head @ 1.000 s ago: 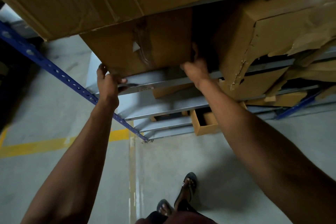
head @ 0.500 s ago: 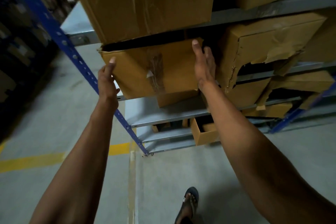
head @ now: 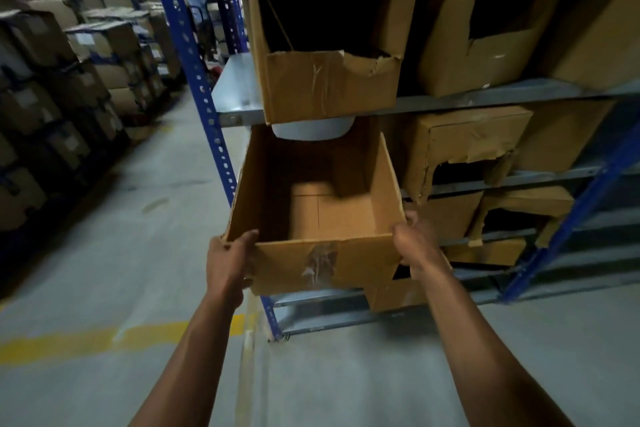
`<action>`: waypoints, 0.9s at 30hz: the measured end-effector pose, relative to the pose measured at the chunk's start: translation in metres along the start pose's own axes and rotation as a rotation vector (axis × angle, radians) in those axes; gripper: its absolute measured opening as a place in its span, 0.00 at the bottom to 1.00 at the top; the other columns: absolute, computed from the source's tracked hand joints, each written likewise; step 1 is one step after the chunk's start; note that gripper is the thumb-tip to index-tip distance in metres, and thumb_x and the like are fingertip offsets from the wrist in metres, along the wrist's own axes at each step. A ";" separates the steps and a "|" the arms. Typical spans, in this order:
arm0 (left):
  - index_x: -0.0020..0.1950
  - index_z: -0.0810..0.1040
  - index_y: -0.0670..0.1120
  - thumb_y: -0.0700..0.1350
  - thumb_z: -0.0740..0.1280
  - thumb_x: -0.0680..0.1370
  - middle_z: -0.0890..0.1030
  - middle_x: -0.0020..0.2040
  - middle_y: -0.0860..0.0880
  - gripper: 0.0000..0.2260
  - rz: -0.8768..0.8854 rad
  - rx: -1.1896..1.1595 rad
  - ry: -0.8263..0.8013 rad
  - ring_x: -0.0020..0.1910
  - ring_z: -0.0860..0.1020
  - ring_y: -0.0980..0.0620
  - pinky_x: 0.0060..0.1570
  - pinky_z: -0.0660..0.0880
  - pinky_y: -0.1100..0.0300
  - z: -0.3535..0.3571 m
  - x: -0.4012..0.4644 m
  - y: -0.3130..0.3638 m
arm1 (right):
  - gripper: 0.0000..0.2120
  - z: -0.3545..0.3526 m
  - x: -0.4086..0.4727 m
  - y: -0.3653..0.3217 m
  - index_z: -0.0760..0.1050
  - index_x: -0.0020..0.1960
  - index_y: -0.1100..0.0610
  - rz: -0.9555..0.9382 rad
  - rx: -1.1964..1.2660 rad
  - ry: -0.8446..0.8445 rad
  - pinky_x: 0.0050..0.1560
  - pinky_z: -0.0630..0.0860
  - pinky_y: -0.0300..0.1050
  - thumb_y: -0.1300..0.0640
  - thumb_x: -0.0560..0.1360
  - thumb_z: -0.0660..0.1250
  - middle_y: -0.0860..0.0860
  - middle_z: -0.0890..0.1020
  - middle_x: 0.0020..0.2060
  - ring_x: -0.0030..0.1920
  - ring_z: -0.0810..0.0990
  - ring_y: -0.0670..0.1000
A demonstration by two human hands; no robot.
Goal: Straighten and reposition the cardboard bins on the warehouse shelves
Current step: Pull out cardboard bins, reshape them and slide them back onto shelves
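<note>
An open-topped cardboard bin (head: 322,263) with a tape patch on its front sticks well out of the lower shelf, tilted toward me, and its inside is bare. My left hand (head: 230,258) grips its front left corner, thumb over the rim. My right hand (head: 415,243) grips the front right corner. Directly above, another cardboard bin (head: 329,87) with a torn front rim overhangs the grey metal shelf (head: 239,104).
A blue perforated upright (head: 204,107) stands just left of the bin. Torn cardboard bins (head: 464,146) fill the shelves to the right. Stacked boxes (head: 69,87) line the aisle's left side, and a person (head: 197,0) stands far back. A yellow floor line (head: 86,340) crosses below.
The bin has come out of the shelf toward me and its open top now shows. Both hands shifted from its sides to its front corners, and the view lifted.
</note>
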State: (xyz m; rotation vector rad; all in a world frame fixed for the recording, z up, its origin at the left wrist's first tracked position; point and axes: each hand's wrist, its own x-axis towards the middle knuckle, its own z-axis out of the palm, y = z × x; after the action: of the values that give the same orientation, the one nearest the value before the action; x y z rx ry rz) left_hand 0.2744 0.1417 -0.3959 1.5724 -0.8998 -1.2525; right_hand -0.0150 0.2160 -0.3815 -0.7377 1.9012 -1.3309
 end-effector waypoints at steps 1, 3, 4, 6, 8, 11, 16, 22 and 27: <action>0.64 0.72 0.46 0.51 0.75 0.78 0.76 0.62 0.41 0.20 -0.024 -0.002 0.012 0.61 0.76 0.39 0.54 0.81 0.33 -0.008 -0.005 -0.010 | 0.13 -0.004 -0.014 0.006 0.73 0.64 0.49 0.001 -0.019 0.010 0.44 0.75 0.48 0.58 0.80 0.65 0.48 0.81 0.50 0.49 0.79 0.51; 0.62 0.74 0.45 0.47 0.73 0.79 0.77 0.59 0.40 0.15 -0.054 -0.033 0.045 0.57 0.76 0.40 0.49 0.83 0.38 -0.024 -0.018 -0.029 | 0.13 -0.009 -0.042 0.027 0.73 0.64 0.49 -0.005 -0.024 0.038 0.46 0.75 0.48 0.60 0.82 0.64 0.47 0.80 0.49 0.49 0.78 0.49; 0.61 0.75 0.44 0.45 0.72 0.80 0.77 0.58 0.40 0.12 -0.056 -0.053 0.060 0.56 0.76 0.41 0.48 0.83 0.39 -0.032 -0.026 -0.039 | 0.14 -0.011 -0.057 0.040 0.74 0.66 0.49 -0.013 -0.029 0.043 0.48 0.76 0.48 0.60 0.82 0.64 0.48 0.80 0.51 0.50 0.78 0.49; 0.60 0.77 0.45 0.42 0.68 0.81 0.78 0.55 0.41 0.08 -0.057 -0.098 0.083 0.53 0.76 0.42 0.50 0.81 0.41 -0.046 -0.048 -0.057 | 0.16 -0.014 -0.089 0.063 0.73 0.69 0.49 -0.038 -0.045 0.033 0.55 0.77 0.51 0.60 0.82 0.63 0.51 0.81 0.57 0.55 0.79 0.51; 0.55 0.78 0.45 0.39 0.67 0.81 0.78 0.51 0.42 0.05 -0.055 -0.129 0.114 0.50 0.75 0.43 0.50 0.80 0.43 -0.060 -0.072 -0.075 | 0.17 -0.020 -0.122 0.084 0.73 0.70 0.50 -0.055 -0.027 0.024 0.54 0.76 0.49 0.60 0.83 0.63 0.51 0.80 0.58 0.56 0.78 0.51; 0.46 0.77 0.45 0.35 0.66 0.79 0.75 0.44 0.43 0.06 -0.055 -0.111 0.166 0.45 0.72 0.43 0.44 0.77 0.46 -0.082 -0.109 -0.098 | 0.19 -0.036 -0.174 0.117 0.72 0.71 0.51 -0.040 0.011 0.008 0.52 0.76 0.49 0.59 0.82 0.65 0.53 0.79 0.62 0.56 0.79 0.50; 0.40 0.79 0.45 0.32 0.66 0.74 0.75 0.37 0.43 0.09 0.019 0.063 0.179 0.40 0.74 0.43 0.40 0.81 0.41 -0.125 -0.177 -0.138 | 0.30 -0.079 -0.251 0.181 0.67 0.76 0.48 0.060 -0.033 -0.085 0.49 0.81 0.52 0.56 0.77 0.74 0.50 0.77 0.67 0.60 0.78 0.52; 0.38 0.84 0.51 0.43 0.65 0.67 0.80 0.31 0.44 0.08 0.115 0.275 0.286 0.34 0.82 0.40 0.35 0.82 0.36 -0.158 -0.239 -0.160 | 0.38 -0.124 -0.334 0.239 0.63 0.78 0.42 0.142 -0.167 -0.207 0.64 0.79 0.61 0.50 0.73 0.77 0.47 0.74 0.68 0.65 0.76 0.53; 0.30 0.75 0.45 0.41 0.64 0.71 0.75 0.27 0.48 0.09 0.252 0.443 0.242 0.32 0.77 0.42 0.32 0.71 0.53 -0.161 -0.292 -0.139 | 0.49 -0.151 -0.376 0.236 0.46 0.82 0.51 0.091 -0.740 -0.026 0.75 0.63 0.63 0.42 0.73 0.74 0.54 0.39 0.79 0.79 0.54 0.66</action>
State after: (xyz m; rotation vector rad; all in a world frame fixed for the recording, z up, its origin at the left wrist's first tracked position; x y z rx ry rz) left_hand 0.3676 0.4897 -0.4227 1.8338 -1.2283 -0.6953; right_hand 0.0751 0.6632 -0.4892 -0.9901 2.3825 -0.5266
